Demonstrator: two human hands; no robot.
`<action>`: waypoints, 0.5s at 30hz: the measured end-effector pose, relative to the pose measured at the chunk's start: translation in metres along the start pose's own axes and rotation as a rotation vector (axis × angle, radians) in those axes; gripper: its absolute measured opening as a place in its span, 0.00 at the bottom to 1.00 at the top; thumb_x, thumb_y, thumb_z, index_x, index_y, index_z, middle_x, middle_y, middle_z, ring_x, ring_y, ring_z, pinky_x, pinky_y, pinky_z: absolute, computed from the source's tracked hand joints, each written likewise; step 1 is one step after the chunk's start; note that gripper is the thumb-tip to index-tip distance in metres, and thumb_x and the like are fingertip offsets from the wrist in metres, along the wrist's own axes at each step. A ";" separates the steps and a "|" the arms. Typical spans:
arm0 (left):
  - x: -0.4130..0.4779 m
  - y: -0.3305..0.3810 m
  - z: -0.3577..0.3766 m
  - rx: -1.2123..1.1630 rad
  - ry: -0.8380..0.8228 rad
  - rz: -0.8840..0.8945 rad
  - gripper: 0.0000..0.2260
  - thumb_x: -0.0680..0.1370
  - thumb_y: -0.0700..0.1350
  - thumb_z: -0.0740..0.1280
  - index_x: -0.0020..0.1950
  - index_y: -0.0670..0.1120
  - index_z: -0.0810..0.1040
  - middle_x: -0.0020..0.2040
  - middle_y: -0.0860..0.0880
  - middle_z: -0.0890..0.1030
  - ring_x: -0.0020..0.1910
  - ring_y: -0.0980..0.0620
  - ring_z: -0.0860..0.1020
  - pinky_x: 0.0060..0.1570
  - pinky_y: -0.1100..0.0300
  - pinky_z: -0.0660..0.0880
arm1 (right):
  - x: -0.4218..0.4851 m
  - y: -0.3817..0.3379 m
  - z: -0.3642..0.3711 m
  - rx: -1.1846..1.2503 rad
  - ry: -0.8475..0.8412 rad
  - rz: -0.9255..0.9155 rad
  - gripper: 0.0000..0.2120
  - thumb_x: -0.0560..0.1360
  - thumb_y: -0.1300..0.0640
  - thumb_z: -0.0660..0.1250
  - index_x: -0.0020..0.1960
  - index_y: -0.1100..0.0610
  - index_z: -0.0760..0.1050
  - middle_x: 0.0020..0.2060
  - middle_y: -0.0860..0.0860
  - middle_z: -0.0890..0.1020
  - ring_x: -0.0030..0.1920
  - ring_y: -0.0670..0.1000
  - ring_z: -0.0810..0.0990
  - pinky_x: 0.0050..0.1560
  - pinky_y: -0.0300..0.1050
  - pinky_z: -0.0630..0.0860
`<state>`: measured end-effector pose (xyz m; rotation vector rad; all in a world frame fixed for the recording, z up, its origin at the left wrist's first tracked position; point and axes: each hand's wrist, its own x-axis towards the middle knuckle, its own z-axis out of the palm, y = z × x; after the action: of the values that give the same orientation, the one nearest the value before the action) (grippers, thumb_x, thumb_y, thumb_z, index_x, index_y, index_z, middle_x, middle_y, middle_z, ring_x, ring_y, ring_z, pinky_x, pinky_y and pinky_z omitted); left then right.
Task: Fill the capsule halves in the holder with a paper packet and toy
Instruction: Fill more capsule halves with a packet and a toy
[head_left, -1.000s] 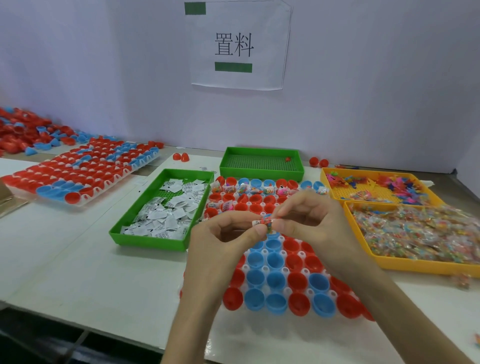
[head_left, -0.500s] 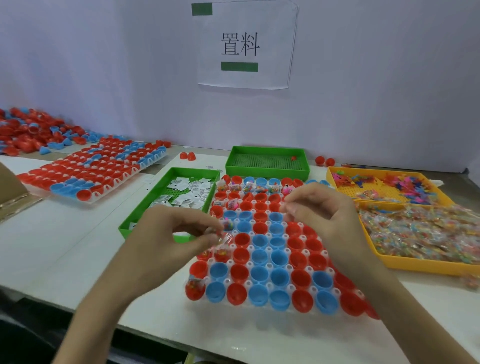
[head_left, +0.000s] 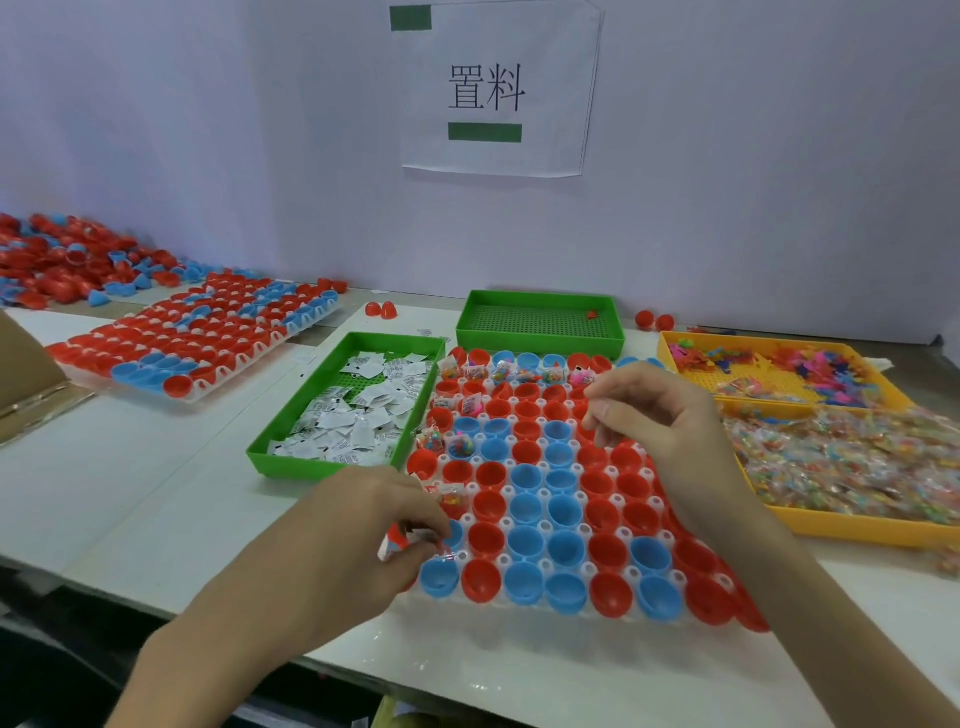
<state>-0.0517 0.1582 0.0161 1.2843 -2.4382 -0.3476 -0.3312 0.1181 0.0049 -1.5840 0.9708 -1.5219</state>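
The left hand (head_left: 374, 525) is over the near-left corner of the holder (head_left: 544, 526). Its thumb and fingertips pinch a small clear toy packet (head_left: 423, 545) just above a capsule half (head_left: 439, 577) in the left columns. The pinch at the fingertips probably allows the packet to be steered into one narrow opening without touching the cups beside it.

The right hand (head_left: 660, 415) hovers over the far-right part of the holder. Its fingers are loosely curled, and no item shows between them. It is on the side of the yellow tray (head_left: 831, 530) that holds the loose toy packets (head_left: 857, 462), likely so that the next pick is a short reach. The green tray (head_left: 322, 467) of paper packets (head_left: 358, 415) touches the holder's left edge, on the left hand's side.

Orientation:
- The fingers cover most of the pinched packet. Its visible part runs roughly left to right, so its long axis appears to cross the holder. The direction of its ends cannot be determined.
- The capsule halves all open upward. The holder's long side runs away from the person.
- Filled cups (head_left: 498, 371) are in the far rows and the left column. Most of the others are unfilled.
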 end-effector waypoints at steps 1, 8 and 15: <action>-0.001 0.000 0.000 0.011 -0.007 0.006 0.08 0.73 0.47 0.76 0.48 0.60 0.85 0.38 0.72 0.75 0.48 0.66 0.76 0.44 0.73 0.69 | 0.000 0.000 0.000 -0.004 -0.003 0.000 0.08 0.75 0.70 0.68 0.46 0.58 0.81 0.35 0.54 0.84 0.33 0.50 0.80 0.39 0.40 0.79; 0.001 0.003 0.009 0.095 -0.088 0.079 0.04 0.76 0.50 0.72 0.50 0.57 0.85 0.37 0.71 0.70 0.49 0.73 0.66 0.45 0.74 0.62 | 0.001 0.002 -0.002 -0.006 -0.001 0.005 0.14 0.75 0.71 0.68 0.44 0.52 0.83 0.35 0.54 0.84 0.32 0.49 0.80 0.39 0.39 0.78; 0.003 0.001 0.017 0.104 -0.131 0.058 0.06 0.78 0.50 0.70 0.53 0.57 0.84 0.39 0.68 0.70 0.49 0.71 0.65 0.48 0.74 0.60 | 0.001 0.000 -0.002 -0.025 0.001 0.006 0.13 0.76 0.69 0.68 0.44 0.52 0.83 0.35 0.54 0.84 0.33 0.50 0.80 0.39 0.40 0.79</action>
<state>-0.0610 0.1567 0.0017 1.2666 -2.6285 -0.3017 -0.3329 0.1172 0.0056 -1.5970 0.9974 -1.5122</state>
